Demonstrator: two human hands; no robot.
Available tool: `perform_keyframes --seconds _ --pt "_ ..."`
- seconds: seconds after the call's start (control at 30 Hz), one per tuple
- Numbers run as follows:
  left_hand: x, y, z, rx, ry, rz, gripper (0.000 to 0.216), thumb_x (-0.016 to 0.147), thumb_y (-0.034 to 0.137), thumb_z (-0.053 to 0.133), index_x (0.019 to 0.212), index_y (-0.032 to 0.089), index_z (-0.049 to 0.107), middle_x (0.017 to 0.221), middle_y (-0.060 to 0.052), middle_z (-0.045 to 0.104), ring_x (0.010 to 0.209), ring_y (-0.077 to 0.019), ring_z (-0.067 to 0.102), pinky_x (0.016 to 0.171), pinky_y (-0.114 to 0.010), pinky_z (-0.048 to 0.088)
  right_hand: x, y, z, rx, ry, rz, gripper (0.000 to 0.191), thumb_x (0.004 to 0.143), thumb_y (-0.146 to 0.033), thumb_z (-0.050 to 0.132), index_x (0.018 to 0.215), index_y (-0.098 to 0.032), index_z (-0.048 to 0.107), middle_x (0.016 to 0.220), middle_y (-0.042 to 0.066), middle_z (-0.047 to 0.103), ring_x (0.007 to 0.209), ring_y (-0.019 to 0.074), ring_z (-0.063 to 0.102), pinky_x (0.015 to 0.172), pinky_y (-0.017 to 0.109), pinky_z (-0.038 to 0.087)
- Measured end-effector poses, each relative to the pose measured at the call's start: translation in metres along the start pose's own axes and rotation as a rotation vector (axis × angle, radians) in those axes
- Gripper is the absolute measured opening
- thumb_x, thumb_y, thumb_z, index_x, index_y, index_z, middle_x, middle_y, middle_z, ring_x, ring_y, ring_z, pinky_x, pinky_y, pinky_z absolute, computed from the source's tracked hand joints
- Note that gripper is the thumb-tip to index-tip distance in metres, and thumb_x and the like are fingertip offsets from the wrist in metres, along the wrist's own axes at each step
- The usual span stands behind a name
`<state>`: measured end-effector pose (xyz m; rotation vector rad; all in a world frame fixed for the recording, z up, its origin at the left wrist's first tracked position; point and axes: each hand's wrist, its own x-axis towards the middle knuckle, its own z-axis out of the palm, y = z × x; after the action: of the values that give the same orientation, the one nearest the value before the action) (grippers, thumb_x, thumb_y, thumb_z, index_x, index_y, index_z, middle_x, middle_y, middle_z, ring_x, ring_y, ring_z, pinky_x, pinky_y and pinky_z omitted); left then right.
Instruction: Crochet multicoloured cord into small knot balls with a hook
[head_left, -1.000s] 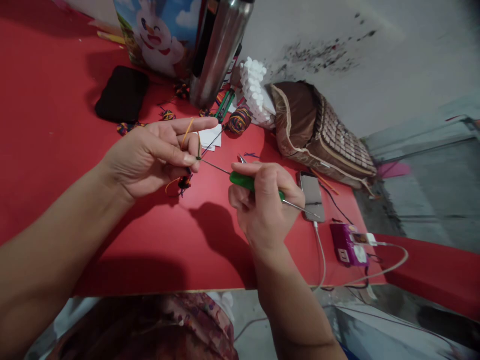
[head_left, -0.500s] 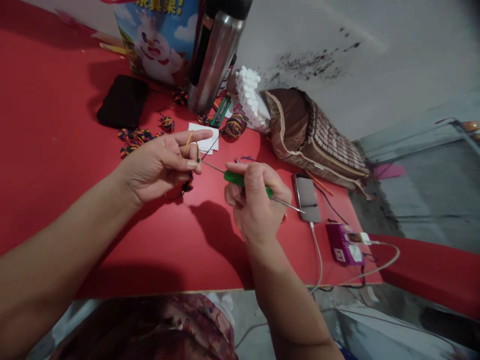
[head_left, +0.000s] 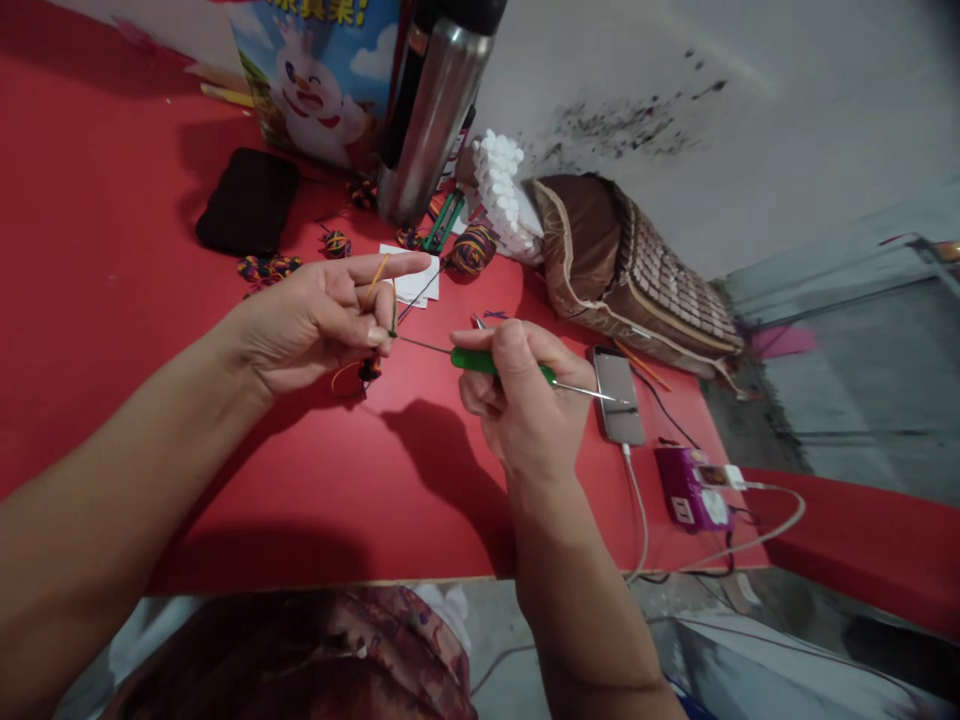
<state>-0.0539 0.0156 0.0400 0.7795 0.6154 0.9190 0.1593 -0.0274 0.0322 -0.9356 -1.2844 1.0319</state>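
Observation:
My left hand (head_left: 322, 318) pinches a small piece of multicoloured crochet work (head_left: 370, 370) between thumb and fingertips, its dark end hanging below. Orange yarn (head_left: 377, 280) loops over the outstretched index finger. In my right hand (head_left: 525, 395) is a crochet hook (head_left: 472, 361) with a green handle and metal shafts at both ends. Its thin left tip meets the yarn at the left fingertips. A dark strand runs from there up to a multicoloured yarn ball (head_left: 472, 250). White paper (head_left: 417, 283) lies behind the left fingers.
Behind the hands stand a steel flask (head_left: 431, 120) and a printed bag (head_left: 315, 80). A black pouch (head_left: 247, 202) and a small yarn ball (head_left: 335, 243) lie at left. Rightward are a brown cushion-like bag (head_left: 630, 270), a phone (head_left: 618, 395) on its cable and a purple power box (head_left: 690, 490).
My right hand has shifted slightly right and down with the crochet hook. My left hand has moved a little left, and a loose orange loop shows more below it.

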Motion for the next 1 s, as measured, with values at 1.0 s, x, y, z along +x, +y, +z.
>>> perform_keyframes --seconds 1.0 --pt "0.005 -0.017 0.011 0.166 0.120 0.096 0.124 0.078 0.005 0.088 0.183 0.026 0.026 0.072 0.004 0.076 0.064 -0.0163 0.069 0.061 -0.025 0.048 0.006 0.009 0.003 0.019 0.117 -0.045 0.036 0.100 -0.064 0.078 0.096 -0.028 0.082 0.059 -0.007 0.047 0.043 0.0063 0.030 0.039 0.024 0.026"
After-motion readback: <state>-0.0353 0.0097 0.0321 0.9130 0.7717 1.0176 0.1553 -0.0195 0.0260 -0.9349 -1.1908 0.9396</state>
